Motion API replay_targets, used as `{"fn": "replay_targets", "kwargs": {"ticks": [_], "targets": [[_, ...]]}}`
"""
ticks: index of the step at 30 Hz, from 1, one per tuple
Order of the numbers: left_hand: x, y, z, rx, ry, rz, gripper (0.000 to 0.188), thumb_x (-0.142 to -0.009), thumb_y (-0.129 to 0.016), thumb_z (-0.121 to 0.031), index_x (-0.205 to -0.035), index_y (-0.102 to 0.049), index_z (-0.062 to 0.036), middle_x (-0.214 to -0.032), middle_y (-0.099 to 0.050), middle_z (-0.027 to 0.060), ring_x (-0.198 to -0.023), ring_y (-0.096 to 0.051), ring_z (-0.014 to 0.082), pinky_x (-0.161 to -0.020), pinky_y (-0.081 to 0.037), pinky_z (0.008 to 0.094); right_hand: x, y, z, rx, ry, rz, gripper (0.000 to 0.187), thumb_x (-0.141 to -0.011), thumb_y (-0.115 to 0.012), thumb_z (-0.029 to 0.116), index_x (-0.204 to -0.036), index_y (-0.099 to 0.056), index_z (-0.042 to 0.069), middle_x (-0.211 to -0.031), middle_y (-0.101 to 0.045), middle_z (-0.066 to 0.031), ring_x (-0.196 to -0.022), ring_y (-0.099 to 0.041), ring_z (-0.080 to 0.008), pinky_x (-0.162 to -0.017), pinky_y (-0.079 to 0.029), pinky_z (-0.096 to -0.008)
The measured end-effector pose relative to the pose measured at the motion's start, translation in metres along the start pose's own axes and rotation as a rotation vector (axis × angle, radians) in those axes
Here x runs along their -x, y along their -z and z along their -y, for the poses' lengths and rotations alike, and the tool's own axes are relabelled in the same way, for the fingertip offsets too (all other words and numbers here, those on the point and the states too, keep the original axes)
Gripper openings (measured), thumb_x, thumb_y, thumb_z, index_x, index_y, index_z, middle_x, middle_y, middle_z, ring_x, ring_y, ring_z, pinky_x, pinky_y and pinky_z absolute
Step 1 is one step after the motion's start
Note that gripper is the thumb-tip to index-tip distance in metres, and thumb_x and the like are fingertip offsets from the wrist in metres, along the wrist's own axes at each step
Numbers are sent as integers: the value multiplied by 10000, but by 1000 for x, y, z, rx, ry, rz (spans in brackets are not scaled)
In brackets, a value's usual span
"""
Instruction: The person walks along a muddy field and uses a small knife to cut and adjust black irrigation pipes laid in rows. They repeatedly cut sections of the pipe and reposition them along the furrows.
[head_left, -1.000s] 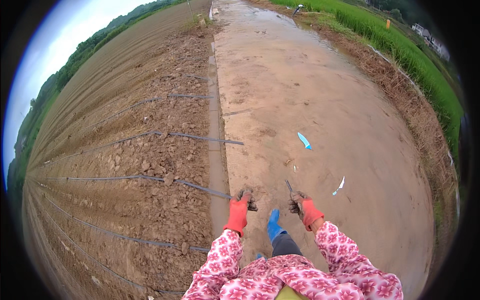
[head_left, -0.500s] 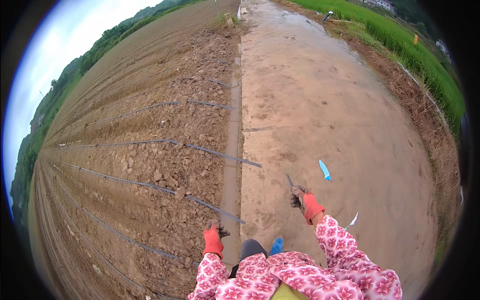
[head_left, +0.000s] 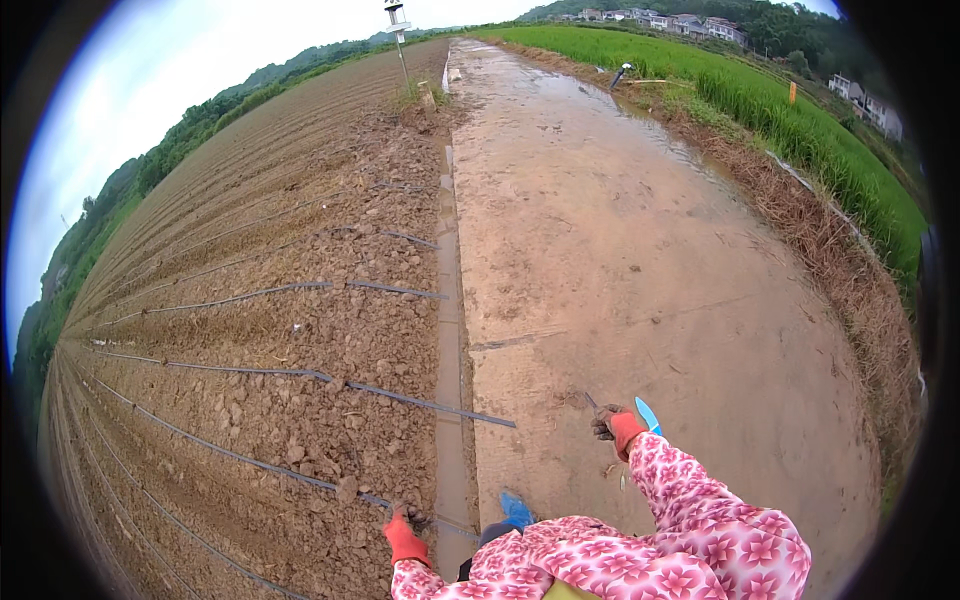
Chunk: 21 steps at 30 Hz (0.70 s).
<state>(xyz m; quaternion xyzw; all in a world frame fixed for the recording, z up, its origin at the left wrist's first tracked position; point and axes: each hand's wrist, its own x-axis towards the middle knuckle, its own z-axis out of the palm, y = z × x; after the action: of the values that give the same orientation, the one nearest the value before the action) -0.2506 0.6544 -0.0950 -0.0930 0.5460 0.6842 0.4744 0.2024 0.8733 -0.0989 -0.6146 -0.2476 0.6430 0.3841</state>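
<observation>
My left hand [head_left: 407,535], in a red-orange glove with muddy, dark fingers, is low at the field's edge. Its partly hidden fingers look apart, right over a dark flat hose [head_left: 300,476] that runs out of the soil and reappears beyond the hand. My right hand [head_left: 617,425], gloved alike, is closed over the concrete path, around a thin dark tool [head_left: 591,401] whose tip points up and left; its exact kind is too small to tell. Just beyond that wrist, a bright blue leaf-shaped piece [head_left: 648,416] lies on the path. Farther ahead, another dark hose [head_left: 440,406] ends on the concrete.
A narrow water-filled channel [head_left: 450,370] separates the tilled field [head_left: 250,370] from the muddy concrete path [head_left: 620,260]. More hoses [head_left: 395,290] cross the soil. Dry straw [head_left: 830,270] and green crops [head_left: 790,130] line the right side. A blue shoe [head_left: 516,510] shows below me.
The view has tilted up, so the path and hoses sit lower. My left hand has come over the nearer hose. My right hand keeps the thin tool, now close beside the blue piece in view.
</observation>
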Motion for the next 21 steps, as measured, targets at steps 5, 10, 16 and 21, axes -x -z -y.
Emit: {"fn": "replay_targets", "kwargs": {"ticks": [5, 10, 16, 21], "targets": [[-34, -96, -51, -160, -144, -18, 130, -813, -528, -144, -918, -491, -76, -619, -525, 77, -435, -493, 220, -389, -458, 370, -32, 50, -54, 185, -243, -329, 167, -787, -601, 172, -877, -547, 42, -646, -605, -147, -457, -562, -233, -410, -462, -357], [-105, -144, -56, -244, -158, 34, 152, -812, -523, -128, -950, -504, -69, -626, -537, 88, -441, -509, 233, -395, -468, 376, -38, 126, -191, 232, -714, -336, 219, -802, -552, 243, -900, -557, 47, -678, -610, -149, -520, -588, -286, -464, -494, -463], [-189, -138, -52, -401, -204, -19, 138, -803, -528, -117, -917, -533, -40, -640, -554, 87, -446, -524, 230, -402, -477, 384, -5, 53, -135, 492, -661, -118, 260, -736, -595, 263, -898, -584, 60, -703, -619, -154, -593, -603, -285, -528, -498, -452], [-217, -190, -55, -409, -156, -47, 128, -786, -533, -104, -881, -547, -20, -642, -564, 89, -462, -540, 223, -408, -484, 383, -64, 27, -110, 838, -498, 117, 301, -681, -630, 281, -896, -607, 72, -724, -626, -158, -653, -615, -285, -581, -501, -443]]}}
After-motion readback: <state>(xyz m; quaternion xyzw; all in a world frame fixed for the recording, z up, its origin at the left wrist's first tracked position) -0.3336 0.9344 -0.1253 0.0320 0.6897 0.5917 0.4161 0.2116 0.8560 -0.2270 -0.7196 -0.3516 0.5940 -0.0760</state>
